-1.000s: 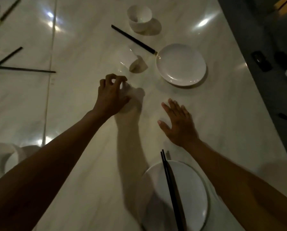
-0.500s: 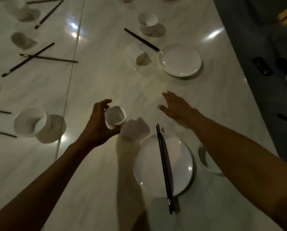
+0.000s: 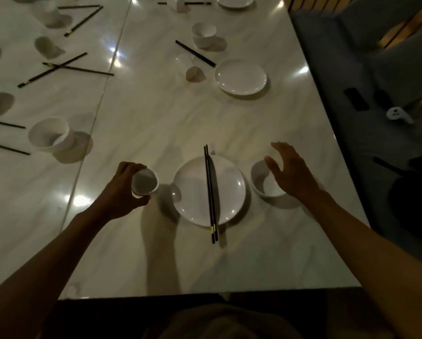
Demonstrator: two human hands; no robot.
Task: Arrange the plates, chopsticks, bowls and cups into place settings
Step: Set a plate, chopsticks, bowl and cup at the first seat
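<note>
My left hand (image 3: 121, 192) grips a small white cup (image 3: 145, 183) just left of the near white plate (image 3: 192, 192). A pair of black chopsticks (image 3: 211, 194) lies lengthwise across that plate. A white bowl (image 3: 263, 184) stands right of the plate, and my right hand (image 3: 290, 170) hovers over it with fingers spread, holding nothing. Farther back sit another plate (image 3: 241, 77), a glass cup (image 3: 189, 67), a single pair of chopsticks (image 3: 195, 53) and a bowl (image 3: 203, 33).
On the left half of the marble table (image 3: 143, 113) are a white bowl (image 3: 48, 135), crossed chopsticks (image 3: 58, 69) and several more cups and chopsticks. The table's right edge borders a grey sofa (image 3: 376, 69) with small devices on it.
My left hand picked up the small cup and carried it back toward me, to the left of the near plate. My right hand moved right, over the bowl. The view tilted back.
</note>
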